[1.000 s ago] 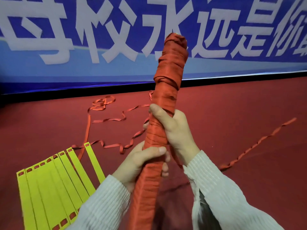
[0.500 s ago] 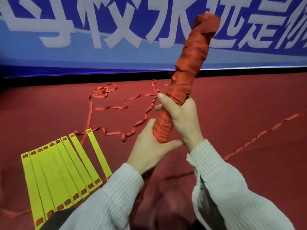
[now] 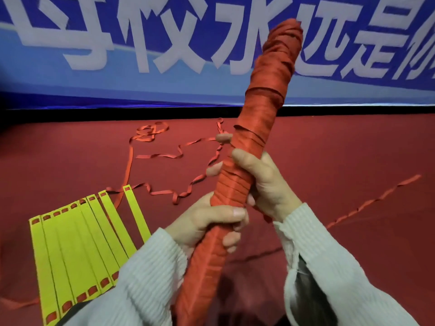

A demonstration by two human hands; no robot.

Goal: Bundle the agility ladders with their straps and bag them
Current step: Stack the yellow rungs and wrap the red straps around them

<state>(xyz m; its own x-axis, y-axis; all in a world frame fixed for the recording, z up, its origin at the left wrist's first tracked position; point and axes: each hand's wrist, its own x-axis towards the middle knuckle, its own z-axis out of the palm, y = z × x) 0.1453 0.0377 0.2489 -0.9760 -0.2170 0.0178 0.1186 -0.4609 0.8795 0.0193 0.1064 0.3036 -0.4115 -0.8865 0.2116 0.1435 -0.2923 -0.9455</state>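
Observation:
A long ladder bundle wound in red strap (image 3: 268, 95) stands nearly upright in front of me, tilted to the right. My left hand (image 3: 209, 222) grips its lower part, thumb across the front. Just above, my right hand (image 3: 261, 182) grips the middle, fingers wrapped round the far side. The bundle's bottom end runs out of view between my sleeves. On the red floor at the lower left lies a second agility ladder, its yellow rungs (image 3: 77, 243) fanned side by side. Its loose red strap (image 3: 164, 156) snakes across the floor behind my hands.
A blue banner with large white characters (image 3: 141, 43) stands along the back edge of the red floor (image 3: 341, 161). Another stretch of red strap (image 3: 376, 198) runs across the floor on the right, from my right sleeve outward.
My left hand had opened and slid up against the bundle's end; now it is wrapped round the bundle again lower down. The bundle swung right, then came back more upright.

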